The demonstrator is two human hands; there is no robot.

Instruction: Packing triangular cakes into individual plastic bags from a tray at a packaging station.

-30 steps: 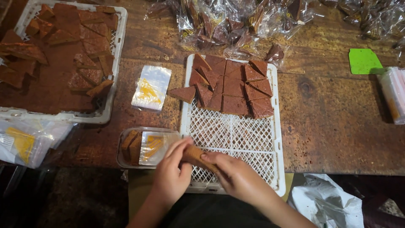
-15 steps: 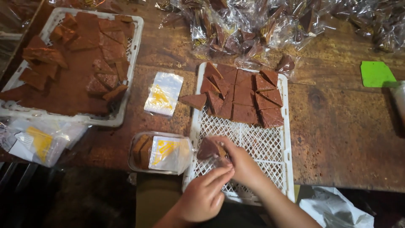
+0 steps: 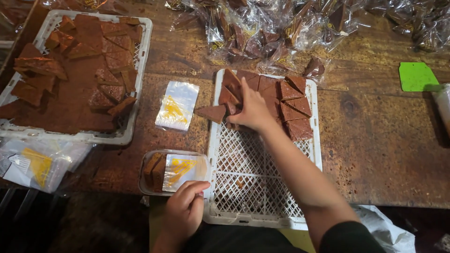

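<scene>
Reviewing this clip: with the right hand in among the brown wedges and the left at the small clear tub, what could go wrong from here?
1. The right hand reaches into the brown triangular pieces packed tight on the white lattice tray; pulling one could drag or crack its neighbours.
2. One loose wedge overhangs the tray's left rim and may get knocked onto the table.
3. The left hand rests at the clear tub, which sits near the table edge; a nudge might tip it off.

Right hand (image 3: 251, 110) rests on brown triangular pieces (image 3: 290, 105) in the white tray (image 3: 262, 220); left hand (image 3: 183, 211) touches a clear container (image 3: 174, 172)
</scene>
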